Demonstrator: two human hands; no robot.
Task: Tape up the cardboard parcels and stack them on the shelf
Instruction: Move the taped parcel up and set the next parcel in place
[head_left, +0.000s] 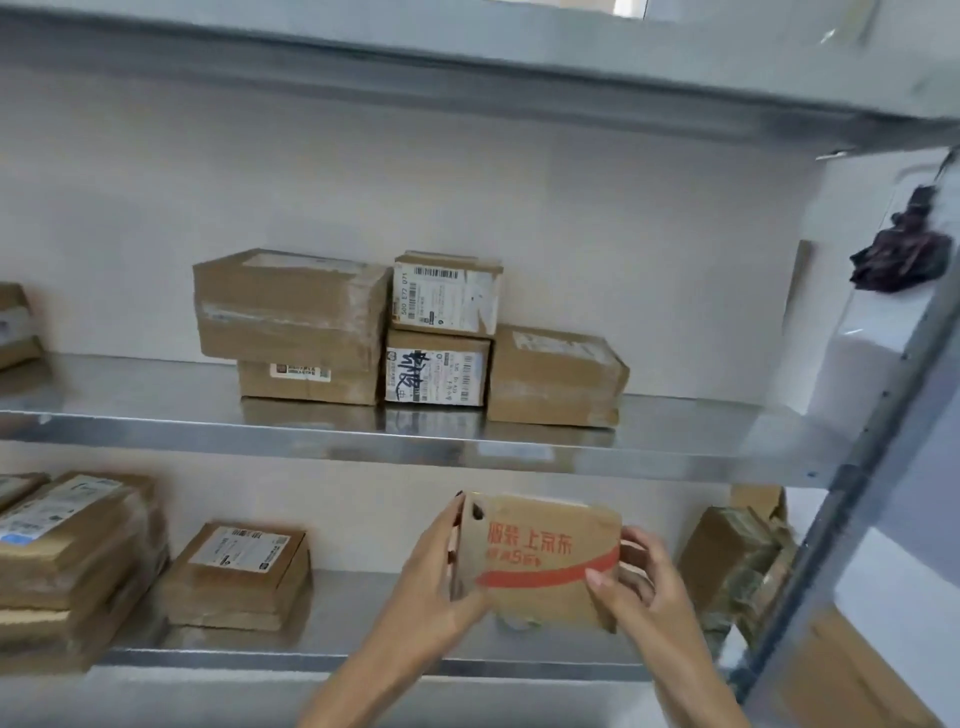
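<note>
I hold a cardboard parcel with red print and a red stripe (540, 558) in front of the lower metal shelf (363, 660). My left hand (434, 577) grips its left side, fingers curled over the top left corner. My right hand (636, 577) grips its right end, thumb on the front face. The parcel is tilted slightly and raised above the shelf surface. On the middle shelf (363, 441) stand several taped parcels (441, 332) in small stacks.
On the lower shelf lie a flat labelled parcel (241, 571), a stack of parcels at the far left (67, 551) and a wrapped bundle at the right (737, 561). A shelf upright (852, 457) runs along the right. A dark cloth (904, 249) hangs beyond it.
</note>
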